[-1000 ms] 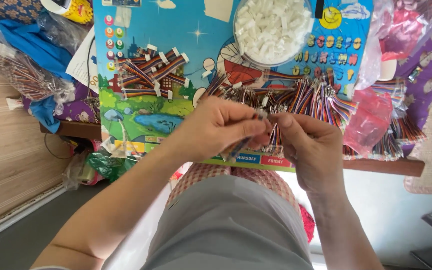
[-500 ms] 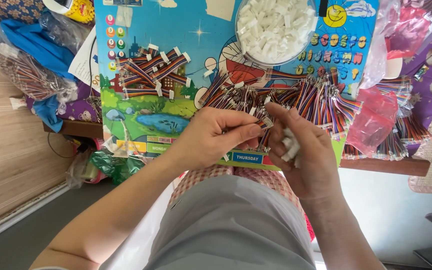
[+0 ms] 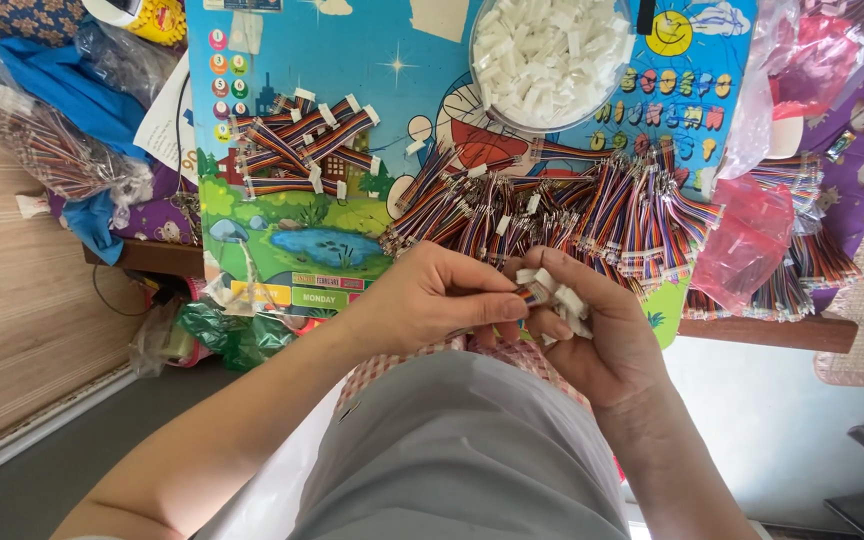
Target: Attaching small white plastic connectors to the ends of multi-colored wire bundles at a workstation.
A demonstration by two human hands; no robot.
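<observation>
My left hand (image 3: pixel 432 295) pinches the end of a short multicoloured ribbon cable (image 3: pixel 530 293) between thumb and forefinger. My right hand (image 3: pixel 602 335) cups several small white plastic connectors (image 3: pixel 564 297) and meets the left hand's fingertips at the cable end. Both hands hover just in front of the table edge, above my lap. Behind them lies a big heap of loose ribbon cables (image 3: pixel 562 215). A smaller pile of cables with white connectors fitted (image 3: pixel 302 145) lies further left on the colourful cartoon board (image 3: pixel 292 230).
A clear round bowl of white connectors (image 3: pixel 550 55) stands at the back of the board. Pink plastic bags (image 3: pixel 747 240) and more cables (image 3: pixel 802 270) lie to the right. A clear bag of cables (image 3: pixel 47 150) and blue cloth (image 3: pixel 52 80) sit at the left.
My hands have shifted slightly toward me. The right hand has turned palm-up, so the white connectors in it now show, and the left fingers have closed on the cable end.
</observation>
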